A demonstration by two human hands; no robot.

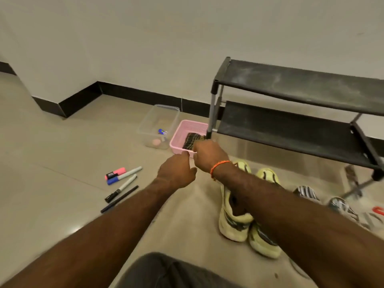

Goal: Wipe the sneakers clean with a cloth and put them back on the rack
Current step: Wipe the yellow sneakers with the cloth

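Beige tiled floor (62,142) with a black skirting along a pale wall; everything is sitting on the floor, no counter involved.

Landmark: pink basket (178,133), sitting just left of the rack's front-left leg.

- Cloth (190,140), dark and checked, is lying folded inside the pink basket, at its right side. Looks parked there to keep it within reach of the seated person.
- Right hand (207,155) is reaching over the pink basket's near rim, fingers curling down at the rim and the cloth's near edge. Its grip is facing away, so cannot tell whether it is holding the cloth or just the rim. Orange thread band on the wrist.
- Left hand (176,173) is hanging just in front of the pink basket, fingers loosely curled, grip holding nothing; index pointing toward the rim, probably about to steady it.
- Sneakers (239,223), pale yellow pair, are lying side by side right of and nearer than the pink basket, under the right forearm, in front of the rack (291,125). Both rack shelves are showing dust and no shoes, so wiping seems not yet begun.
- Striped shoes (307,193) further right of the sneakers.
- Clear tub (151,129) touching the pink basket's left side, small items inside.
- Markers and pens (122,183) scattered left of and nearer than the pink basket.

Writing: pink marker's black label is too blurred to read. No brand legible on the sneakers.
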